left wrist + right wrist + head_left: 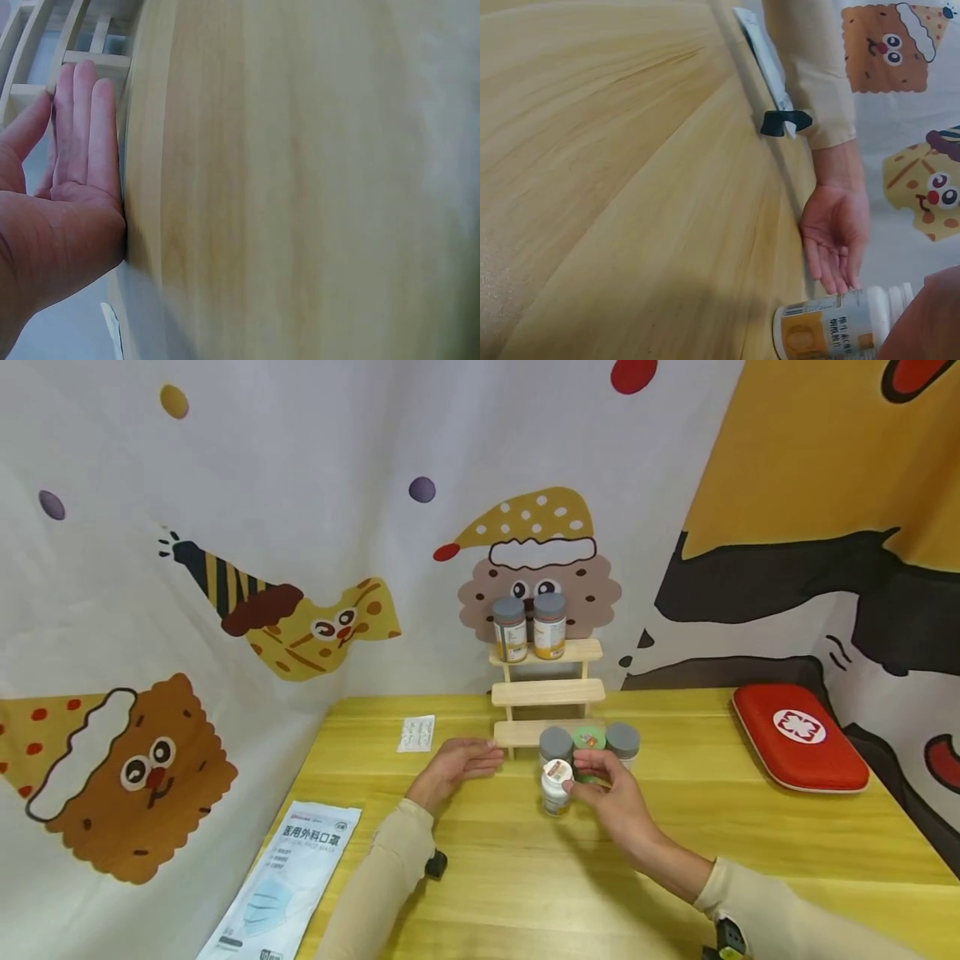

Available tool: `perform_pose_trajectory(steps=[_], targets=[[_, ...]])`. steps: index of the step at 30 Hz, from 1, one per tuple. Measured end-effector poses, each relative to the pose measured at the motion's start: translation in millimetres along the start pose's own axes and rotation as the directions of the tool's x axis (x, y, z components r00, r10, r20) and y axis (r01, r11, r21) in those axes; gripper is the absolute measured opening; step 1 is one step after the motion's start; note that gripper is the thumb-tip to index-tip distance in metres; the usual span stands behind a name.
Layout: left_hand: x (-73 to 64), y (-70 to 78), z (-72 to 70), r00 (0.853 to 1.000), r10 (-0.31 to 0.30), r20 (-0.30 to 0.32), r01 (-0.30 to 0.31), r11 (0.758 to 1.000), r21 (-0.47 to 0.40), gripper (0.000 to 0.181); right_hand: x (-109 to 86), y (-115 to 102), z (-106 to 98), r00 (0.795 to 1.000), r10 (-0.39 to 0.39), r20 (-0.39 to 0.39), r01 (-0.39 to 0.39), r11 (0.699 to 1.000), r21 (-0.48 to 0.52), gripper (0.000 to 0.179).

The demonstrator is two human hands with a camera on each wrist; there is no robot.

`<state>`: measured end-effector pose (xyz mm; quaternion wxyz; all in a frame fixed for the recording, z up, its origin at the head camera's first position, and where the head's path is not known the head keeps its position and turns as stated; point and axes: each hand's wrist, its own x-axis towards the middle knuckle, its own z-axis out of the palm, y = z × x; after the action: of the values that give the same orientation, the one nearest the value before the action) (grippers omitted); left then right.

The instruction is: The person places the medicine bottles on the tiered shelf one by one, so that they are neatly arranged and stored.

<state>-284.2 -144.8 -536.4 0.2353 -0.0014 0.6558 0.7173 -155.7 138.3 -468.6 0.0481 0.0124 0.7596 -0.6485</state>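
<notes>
My right hand [618, 797] pinches a small white pill bottle [556, 800] near its cap, holding it upright in front of the stand. In the right wrist view this bottle [832, 330] shows an orange and blue label, and part of my right hand [928, 322] covers its cap end. My left hand [465, 764] has its fingers straight, the tips at the left end of the lowest step of a three-tier wooden stand [547, 692]. The left wrist view shows that left hand [75, 180] with nothing in its palm.
Two grey-lidded bottles [511, 631] stand on the top step. A green-lidded container [588, 738] sits between a grey-lidded bottle [555, 742] and another bottle [623, 740] before the stand. Around lie a red first-aid case [801, 739], a small white packet [416, 733] and a mask packet [288, 881].
</notes>
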Motion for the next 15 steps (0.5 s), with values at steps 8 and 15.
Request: perform_pose_trajectory(steps=[8,15], targets=[[2.4,-2.3,4.3,1.0,-0.014,-0.007,0.014,1.0,-0.007,0.043,-0.6,7.7,5.3,0.999,-0.023,-0.022,0.023,1.0,-0.007,0.054],[1.4,-1.2,2.3,1.0,-0.013,-0.02,0.013,1.0,-0.005,0.04,5.0,8.5,15.7,0.998,-0.049,-0.037,0.048,0.998,-0.028,0.054]])
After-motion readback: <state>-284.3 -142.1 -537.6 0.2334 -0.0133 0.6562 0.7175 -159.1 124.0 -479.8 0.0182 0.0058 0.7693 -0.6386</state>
